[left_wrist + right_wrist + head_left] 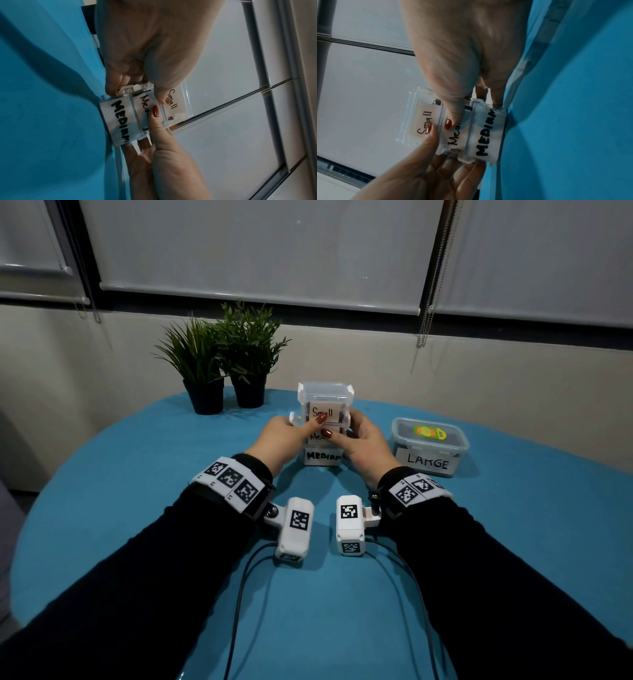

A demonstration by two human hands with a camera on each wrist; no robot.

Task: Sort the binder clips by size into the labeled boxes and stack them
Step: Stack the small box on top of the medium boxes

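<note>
Three clear lidded boxes stand stacked at the table's middle: "Small" (325, 397) on top, a handwritten "Medium" box (317, 436) in the middle, "MEDIUM" (323, 457) at the bottom. My left hand (281, 436) holds the stack's left side, its thumb on the Small label (178, 108). My right hand (364, 445) holds the right side, thumb pressed on the middle box (455, 140). Both sets of fingers lie along the sides of the lower boxes (118, 121). The "LARGE" box (430, 446) sits shut to the right, apart from the stack. No loose clips show.
Two potted plants (205, 364) (250, 361) stand at the back left of the blue table (137, 508), close behind the stack. Wrist camera cables (239, 594) trail toward me. A wall with blinds runs behind the table.
</note>
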